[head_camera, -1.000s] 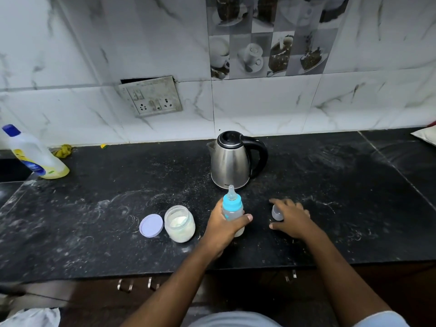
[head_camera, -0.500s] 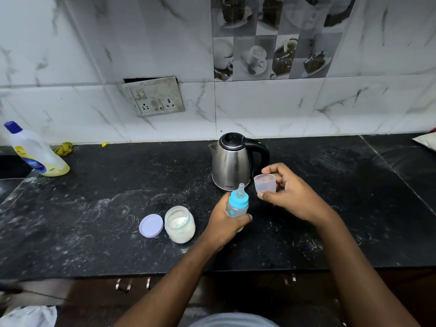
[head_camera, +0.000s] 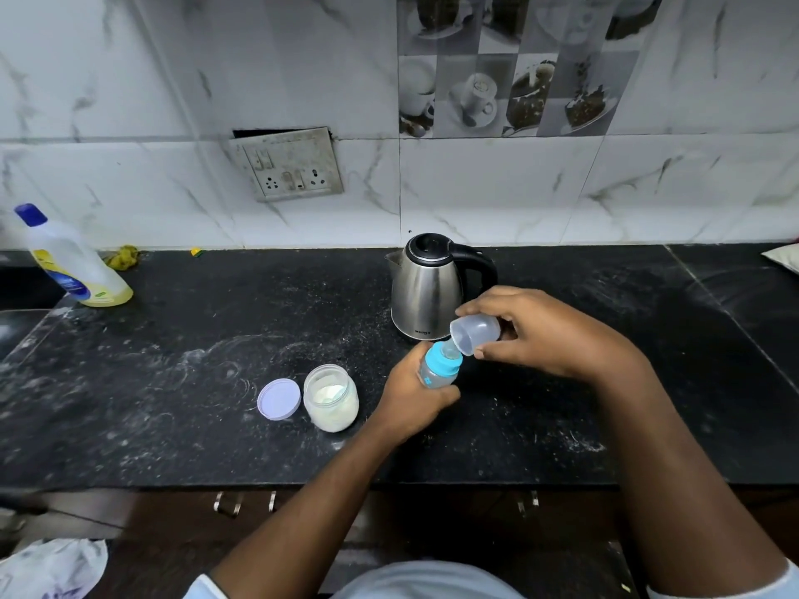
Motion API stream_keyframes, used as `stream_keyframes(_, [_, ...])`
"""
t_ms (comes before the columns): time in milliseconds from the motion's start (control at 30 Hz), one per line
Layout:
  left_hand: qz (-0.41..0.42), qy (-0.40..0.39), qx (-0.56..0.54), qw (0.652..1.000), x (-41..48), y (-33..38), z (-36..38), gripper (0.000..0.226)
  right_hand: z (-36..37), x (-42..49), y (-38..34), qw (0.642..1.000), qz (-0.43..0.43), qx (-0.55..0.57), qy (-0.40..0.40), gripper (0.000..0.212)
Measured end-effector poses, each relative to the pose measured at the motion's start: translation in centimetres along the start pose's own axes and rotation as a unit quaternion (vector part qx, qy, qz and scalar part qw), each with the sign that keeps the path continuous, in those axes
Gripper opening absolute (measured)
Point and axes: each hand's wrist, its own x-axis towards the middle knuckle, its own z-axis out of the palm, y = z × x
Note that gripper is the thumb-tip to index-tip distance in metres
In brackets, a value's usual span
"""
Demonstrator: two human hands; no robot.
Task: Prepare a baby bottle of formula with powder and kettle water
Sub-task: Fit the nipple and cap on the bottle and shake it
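Left hand (head_camera: 410,395) fingers (head_camera: 441,397) clamped round bottle (head_camera: 439,370), tilted above surface (head_camera: 216,339), teat pointing upper right | right hand (head_camera: 549,335) fingers (head_camera: 497,352) pinching clear cap (head_camera: 473,332), mouth facing teat, just beside it along bottle's axis | capping judged next

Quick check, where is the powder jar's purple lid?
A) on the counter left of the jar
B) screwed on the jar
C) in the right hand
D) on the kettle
A: the purple lid lies flat on the counter left of the open powder jar; the right hand holds a clear cap instead.
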Motion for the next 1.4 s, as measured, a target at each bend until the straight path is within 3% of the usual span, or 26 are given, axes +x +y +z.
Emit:
stream_keyframes(200, [0.013,-0.008,-0.001,1.000,-0.1,0.7,0.8,0.051,0.2,0.7,-1.0,0.999,0.004,-0.015,-0.044,0.040])
stream_keyframes(500, [0.016,-0.009,-0.034,0.999,-0.6,1.2,1.2,0.055,0.9,1.5,-1.7,0.996,-0.005,-0.048,-0.071,0.042])
stream_keyframes(800, [-0.020,-0.014,-0.065,0.998,-1.6,1.5,2.0,0.037,1.5,1.5,-1.9,0.995,0.030,-0.058,-0.073,0.047])
stream_keyframes(1033, [-0.033,-0.021,-0.082,0.996,-1.8,1.9,1.9,0.030,2.3,1.8,-1.5,0.996,0.043,-0.053,-0.058,0.038])
stream_keyframes(1133, [-0.032,-0.018,-0.107,0.994,-1.2,2.8,1.2,0.036,4.8,1.1,-0.9,0.993,0.020,0.110,0.044,0.047])
stream_keyframes(1233, [-0.024,-0.024,-0.100,0.994,-0.2,3.2,0.4,0.052,8.5,0.1,-0.4,0.937,0.029,0.317,0.148,0.070])
stream_keyframes(1300, [-0.019,-0.018,-0.076,0.997,-0.1,3.0,0.2,0.067,10.6,-0.3,-0.1,0.913,0.033,0.374,0.162,0.085])
stream_keyframes(1400, [0.000,-0.021,-0.058,0.998,-0.6,2.1,0.8,0.068,12.6,-0.2,0.1,0.884,0.049,0.427,0.186,0.085])
